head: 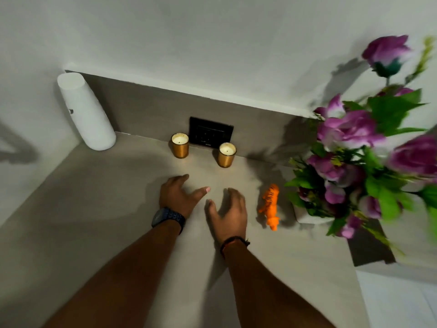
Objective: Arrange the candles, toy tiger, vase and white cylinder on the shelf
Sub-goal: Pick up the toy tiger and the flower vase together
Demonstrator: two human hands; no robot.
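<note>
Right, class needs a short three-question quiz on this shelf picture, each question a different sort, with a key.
1. True or false: the left hand is gripping a candle.
2. What stands nearest the toy tiger? A) white cylinder B) vase of purple flowers C) black wall socket
3. How many gold candles stand on the shelf?

Key:
1. False; both it and the right hand are open and empty.
2. B.
3. Two: left candle, right candle.
</note>
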